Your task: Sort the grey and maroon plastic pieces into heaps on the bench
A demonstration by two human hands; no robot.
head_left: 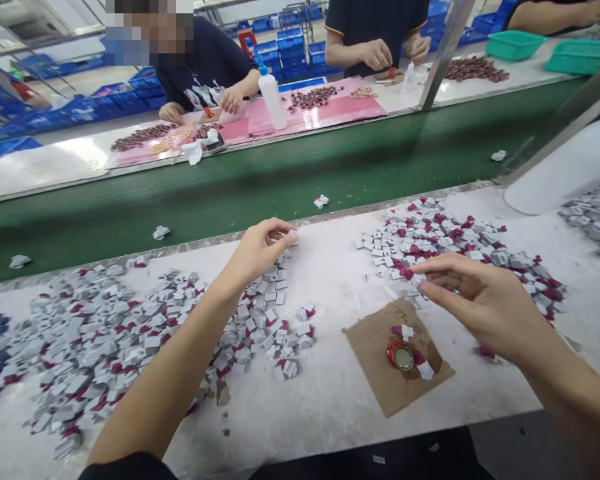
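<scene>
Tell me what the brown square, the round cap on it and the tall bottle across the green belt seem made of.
Brown square: cardboard, matte, judging by its dull brown face and dark, soaked-looking patches.
Cap: probably metal, somewhat shiny, given the crimped rim.
Bottle: likely plastic, smooth and translucent white; how soft, I cannot tell.

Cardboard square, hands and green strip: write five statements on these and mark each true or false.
1. A round red piece lies on the cardboard square. True.
2. The left hand is over the cardboard square. False: it is at the far edge of the left pile.
3. The right hand is beside the right pile. True.
4. The green strip has nothing on it. False: a few small pieces lie there.
5. The white bottle beyond the strip stands upright. True.
</scene>
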